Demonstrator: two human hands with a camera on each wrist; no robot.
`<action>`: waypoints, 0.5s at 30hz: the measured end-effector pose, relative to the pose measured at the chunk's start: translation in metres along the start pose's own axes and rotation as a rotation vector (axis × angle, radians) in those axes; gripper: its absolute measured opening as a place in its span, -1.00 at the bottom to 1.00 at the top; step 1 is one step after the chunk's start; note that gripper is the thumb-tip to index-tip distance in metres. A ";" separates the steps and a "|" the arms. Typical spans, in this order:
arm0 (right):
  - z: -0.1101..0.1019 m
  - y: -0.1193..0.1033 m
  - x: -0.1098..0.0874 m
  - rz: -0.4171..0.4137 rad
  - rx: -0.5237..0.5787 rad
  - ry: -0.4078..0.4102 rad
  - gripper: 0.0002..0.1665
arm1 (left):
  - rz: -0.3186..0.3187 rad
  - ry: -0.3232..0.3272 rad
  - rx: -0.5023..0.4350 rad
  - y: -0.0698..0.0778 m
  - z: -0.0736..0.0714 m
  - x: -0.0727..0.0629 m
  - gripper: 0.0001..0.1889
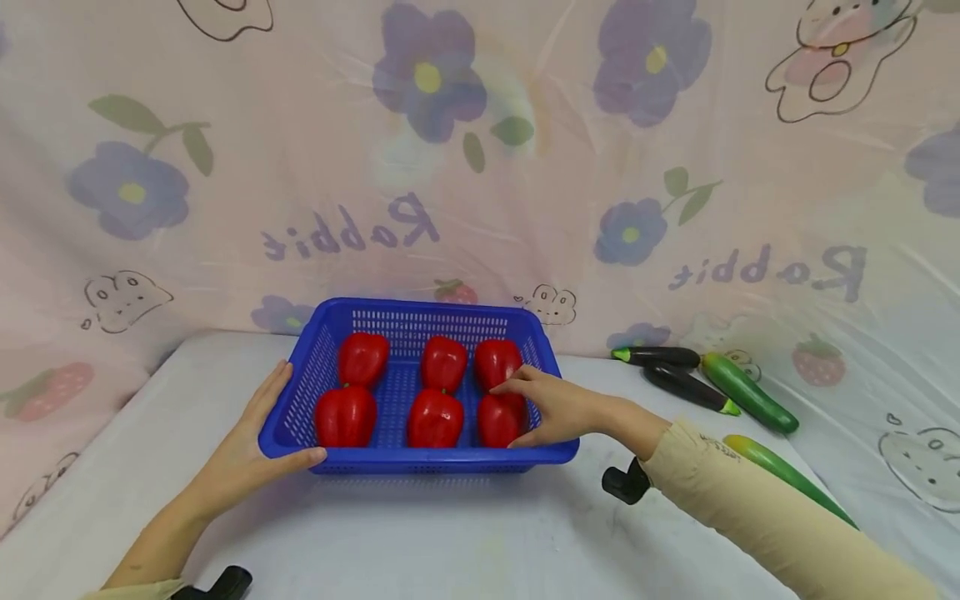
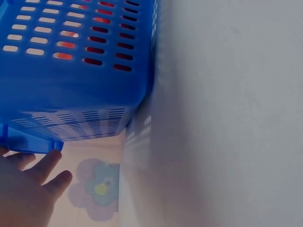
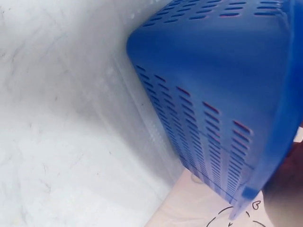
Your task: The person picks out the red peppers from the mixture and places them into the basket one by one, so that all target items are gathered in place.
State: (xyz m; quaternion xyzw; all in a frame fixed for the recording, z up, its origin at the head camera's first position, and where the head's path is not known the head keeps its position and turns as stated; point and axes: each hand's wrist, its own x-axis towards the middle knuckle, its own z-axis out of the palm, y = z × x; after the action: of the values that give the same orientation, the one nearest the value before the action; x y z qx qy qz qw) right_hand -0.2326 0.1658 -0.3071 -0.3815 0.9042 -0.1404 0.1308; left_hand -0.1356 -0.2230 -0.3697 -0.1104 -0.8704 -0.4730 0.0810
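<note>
Several red bell peppers lie in two rows inside a blue plastic basket (image 1: 420, 461) with slotted walls. My right hand (image 1: 558, 410) reaches over the basket's right side. Its thumb and fingers hold the front-right bell pepper (image 1: 498, 422), just before the back-right bell pepper (image 1: 497, 360). At the basket's front-left corner, my left hand (image 1: 232, 467) rests with its thumb along the front rim and its fingers stretched along the left side. Those fingers (image 2: 43, 168) appear spread beside the rim in the left wrist view. The basket wall (image 3: 208, 71) hides the right fingertips in the right wrist view.
To the right, two dark eggplants (image 1: 686, 387) lie against a green zucchini (image 1: 750, 392). Another zucchini (image 1: 791, 477) lies nearer, partly behind the right sleeve (image 1: 765, 517). A printed curtain (image 1: 510, 200) hangs behind the white table (image 1: 450, 533).
</note>
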 end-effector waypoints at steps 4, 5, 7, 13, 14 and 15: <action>0.002 0.002 -0.003 -0.009 0.050 0.050 -0.20 | 0.005 -0.013 -0.001 -0.001 0.000 -0.001 0.14; 0.003 0.004 -0.004 -0.021 0.064 0.075 -0.21 | 0.012 -0.014 -0.003 -0.002 -0.001 -0.001 0.14; 0.005 0.006 -0.005 -0.034 0.093 0.131 -0.23 | 0.028 -0.015 -0.003 -0.002 -0.002 -0.001 0.14; 0.011 0.011 -0.009 -0.046 0.167 0.265 -0.26 | 0.043 -0.023 0.009 -0.001 -0.003 0.000 0.12; 0.012 0.012 -0.009 -0.054 0.178 0.281 -0.27 | 0.042 -0.023 0.011 -0.001 -0.004 0.000 0.13; 0.013 0.013 -0.009 -0.063 0.182 0.299 -0.27 | 0.041 -0.024 0.012 -0.001 -0.004 0.000 0.13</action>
State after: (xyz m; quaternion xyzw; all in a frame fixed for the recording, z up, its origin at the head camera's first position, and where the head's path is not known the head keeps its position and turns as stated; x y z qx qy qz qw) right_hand -0.2305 0.1793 -0.3224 -0.3713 0.8846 -0.2810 0.0245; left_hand -0.1355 -0.2265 -0.3684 -0.1335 -0.8716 -0.4647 0.0811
